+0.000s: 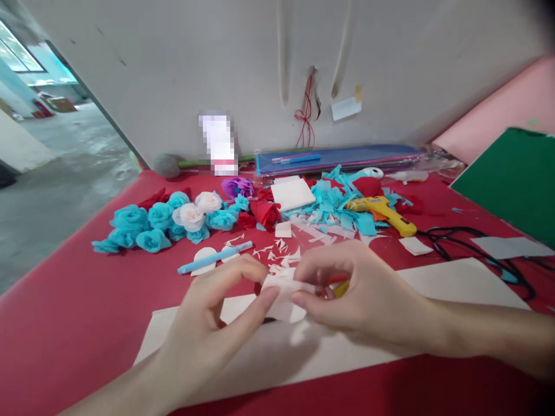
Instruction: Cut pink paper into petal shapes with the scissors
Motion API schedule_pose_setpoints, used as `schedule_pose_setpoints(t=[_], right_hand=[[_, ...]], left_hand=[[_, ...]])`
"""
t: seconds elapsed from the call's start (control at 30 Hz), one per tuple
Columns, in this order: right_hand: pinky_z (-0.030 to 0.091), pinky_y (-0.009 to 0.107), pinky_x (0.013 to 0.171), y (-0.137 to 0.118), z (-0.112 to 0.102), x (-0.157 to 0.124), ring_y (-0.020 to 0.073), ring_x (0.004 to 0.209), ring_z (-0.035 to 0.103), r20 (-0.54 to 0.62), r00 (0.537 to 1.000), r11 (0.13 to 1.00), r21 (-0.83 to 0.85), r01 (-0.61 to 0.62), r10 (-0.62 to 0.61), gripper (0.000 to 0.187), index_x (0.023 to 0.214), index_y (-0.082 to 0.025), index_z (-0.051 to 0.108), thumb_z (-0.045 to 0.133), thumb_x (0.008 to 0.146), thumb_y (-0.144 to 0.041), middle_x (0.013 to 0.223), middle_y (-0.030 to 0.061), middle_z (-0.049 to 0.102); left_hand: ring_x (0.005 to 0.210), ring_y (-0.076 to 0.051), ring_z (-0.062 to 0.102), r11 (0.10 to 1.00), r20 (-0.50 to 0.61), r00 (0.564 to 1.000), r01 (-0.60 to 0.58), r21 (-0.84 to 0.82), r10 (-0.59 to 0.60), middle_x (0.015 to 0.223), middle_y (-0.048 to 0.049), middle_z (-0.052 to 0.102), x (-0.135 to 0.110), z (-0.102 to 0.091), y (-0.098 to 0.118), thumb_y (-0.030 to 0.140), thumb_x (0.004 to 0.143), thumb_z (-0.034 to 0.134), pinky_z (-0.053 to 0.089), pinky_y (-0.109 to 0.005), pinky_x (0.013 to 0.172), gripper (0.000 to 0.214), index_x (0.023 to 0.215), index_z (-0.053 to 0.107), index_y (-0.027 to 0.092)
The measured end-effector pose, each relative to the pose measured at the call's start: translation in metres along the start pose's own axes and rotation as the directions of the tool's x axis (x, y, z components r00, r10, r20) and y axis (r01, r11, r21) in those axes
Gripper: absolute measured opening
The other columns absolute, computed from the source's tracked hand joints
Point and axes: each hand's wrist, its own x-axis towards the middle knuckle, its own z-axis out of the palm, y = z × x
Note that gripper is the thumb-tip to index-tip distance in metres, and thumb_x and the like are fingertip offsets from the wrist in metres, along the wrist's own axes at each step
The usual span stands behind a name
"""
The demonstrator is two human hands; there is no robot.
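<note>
My left hand [219, 315] and my right hand [355, 294] meet over a large white sheet [451, 286] on the red table [78, 300]. Both pinch one small piece of white crepe paper [284, 294] between thumb and fingers. The paper is crumpled and hangs a little below the fingertips. Something yellow [341, 288] shows under my right hand; I cannot make out what it is. A light blue pen [214, 257] lies just beyond my left hand on a white cut-out.
Blue, white, purple and red paper roses [173, 219] lie in a row at the left. Blue scraps, a white pad [292, 193], a yellow glue gun [384, 211] and its black cord [472, 248] sit behind. Green board [515, 179] at right.
</note>
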Motion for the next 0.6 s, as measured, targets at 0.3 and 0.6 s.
schedule_pose_setpoints(t=[0.3,0.6], right_hand=[[0.034,0.017,0.045,0.004,0.016,0.0,0.0068,0.052,0.044,0.169,0.966,0.956,0.188,-0.225,0.195,0.028,0.064,-0.011,0.06,0.059,0.073,-0.038,0.054,-0.001,0.05],[0.033,0.018,0.041,0.003,0.019,-0.006,0.0081,0.045,0.044,0.178,0.963,0.946,0.215,-0.241,0.205,0.038,0.062,-0.007,0.065,0.047,0.08,-0.034,0.049,0.003,0.05]], left_hand=[[0.065,-0.006,0.055,0.99,-0.134,0.991,-0.042,-0.138,0.024,0.069,0.0087,0.058,-0.006,0.004,-0.001,0.008,0.077,0.053,0.046,-0.009,0.057,0.018,0.072,0.055,0.026],[0.089,-0.018,0.054,0.903,-0.12,0.909,-0.369,0.219,0.4,0.093,-0.0006,0.055,-0.004,-0.005,-0.011,0.012,0.074,0.062,0.05,-0.032,0.078,0.029,0.099,0.053,0.025]])
